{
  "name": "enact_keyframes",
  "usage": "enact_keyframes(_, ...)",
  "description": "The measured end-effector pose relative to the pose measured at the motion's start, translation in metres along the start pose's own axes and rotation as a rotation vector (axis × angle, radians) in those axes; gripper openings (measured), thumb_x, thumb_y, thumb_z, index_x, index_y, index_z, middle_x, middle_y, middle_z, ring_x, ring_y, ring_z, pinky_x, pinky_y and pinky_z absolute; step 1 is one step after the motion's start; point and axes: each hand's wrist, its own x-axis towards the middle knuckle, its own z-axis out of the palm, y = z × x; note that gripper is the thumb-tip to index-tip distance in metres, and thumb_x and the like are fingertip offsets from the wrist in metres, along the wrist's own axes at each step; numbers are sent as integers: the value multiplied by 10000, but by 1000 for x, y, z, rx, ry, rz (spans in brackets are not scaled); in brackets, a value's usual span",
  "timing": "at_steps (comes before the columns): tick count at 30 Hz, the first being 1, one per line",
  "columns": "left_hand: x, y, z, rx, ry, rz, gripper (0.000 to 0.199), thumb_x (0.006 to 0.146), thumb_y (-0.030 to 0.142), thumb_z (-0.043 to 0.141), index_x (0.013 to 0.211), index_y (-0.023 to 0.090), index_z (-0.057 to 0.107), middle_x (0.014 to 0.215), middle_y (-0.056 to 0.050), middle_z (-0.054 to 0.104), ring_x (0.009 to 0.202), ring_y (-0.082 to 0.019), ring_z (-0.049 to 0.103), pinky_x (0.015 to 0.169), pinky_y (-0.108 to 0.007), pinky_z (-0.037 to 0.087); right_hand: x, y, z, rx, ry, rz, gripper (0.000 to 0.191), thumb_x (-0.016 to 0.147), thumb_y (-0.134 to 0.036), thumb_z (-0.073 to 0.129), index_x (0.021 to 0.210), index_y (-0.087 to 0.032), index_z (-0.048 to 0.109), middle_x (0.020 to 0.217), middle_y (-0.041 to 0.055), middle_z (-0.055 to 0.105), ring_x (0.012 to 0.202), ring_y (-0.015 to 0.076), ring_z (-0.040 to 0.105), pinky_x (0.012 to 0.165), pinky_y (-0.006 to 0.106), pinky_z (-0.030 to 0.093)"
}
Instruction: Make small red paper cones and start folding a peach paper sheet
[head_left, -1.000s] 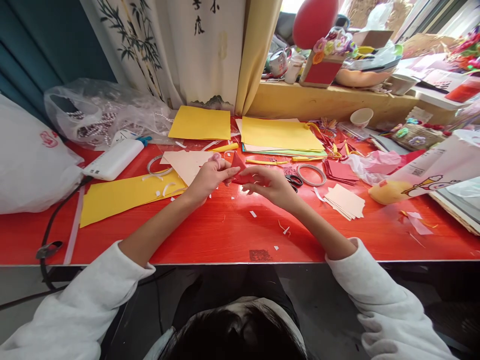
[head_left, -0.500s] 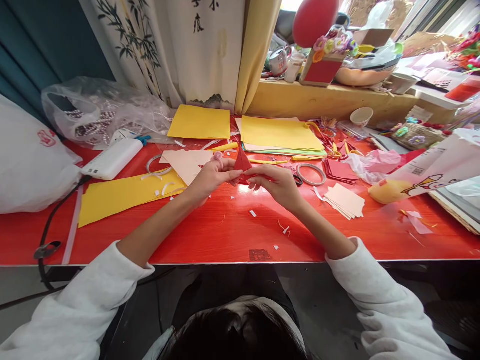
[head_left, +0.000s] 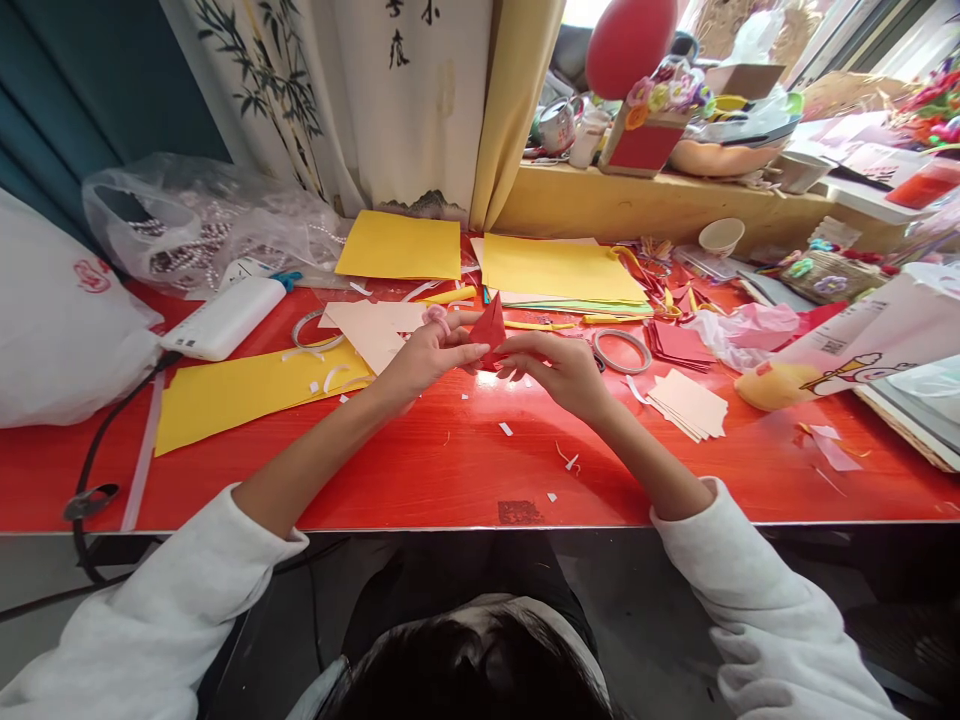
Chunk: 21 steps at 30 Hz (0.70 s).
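A small piece of folded red paper [head_left: 489,325], pointed at the top, is held up above the red table [head_left: 420,470]. My left hand [head_left: 433,352] pinches its left side between thumb and fingers. At its lower right edge is my right hand [head_left: 561,370], fingers closed in a pinch on the paper. The fingertips partly cover the lower part of the fold. Behind the left hand lie pale pink paper pieces [head_left: 373,330].
Yellow sheets [head_left: 562,268] lie at the back. To the right are a tape roll [head_left: 622,350], red paper squares [head_left: 679,344], pale pink squares [head_left: 688,404] and a tilted paper cup [head_left: 862,335]. A power bank [head_left: 225,318] and a white bag [head_left: 64,310] stand left.
The folded red paper has turned and shifted slightly to the right between my fingers. Both hands stay nearly in place.
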Motion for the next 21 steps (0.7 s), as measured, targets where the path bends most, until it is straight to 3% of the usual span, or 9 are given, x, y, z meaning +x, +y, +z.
enact_keyframes(3,0,0,1,7,-2,-9,423,757,311,713,1153,204,611,690,37,613,693,-107,605,753,-275,487,0,1,1,-2,-7,1,133,899,-232,544,895,-165,660,750,15,671,629,113,670,608,251,561)
enact_keyframes(8,0,3,3,80,17,4,439,742,347,721,1136,173,636,792,-1,640,736,-126,594,777,-307,483,1,1,8,49,26,81,166,913,-311,537,880,-173,623,656,-12,617,562,103,636,564,238,536)
enact_keyframes(18,-2,0,6,87,-6,14,439,748,338,711,1151,186,627,744,10,601,731,-124,571,770,-300,479,-1,6,22,147,136,155,268,894,-467,535,886,-199,537,811,9,595,624,104,630,496,221,515)
enact_keyframes(21,-1,-2,7,52,-21,10,474,740,320,716,1183,190,610,743,13,609,715,-119,567,751,-287,475,-2,7,23,107,138,172,275,906,-476,513,882,-201,517,729,-7,586,578,99,600,470,216,476)
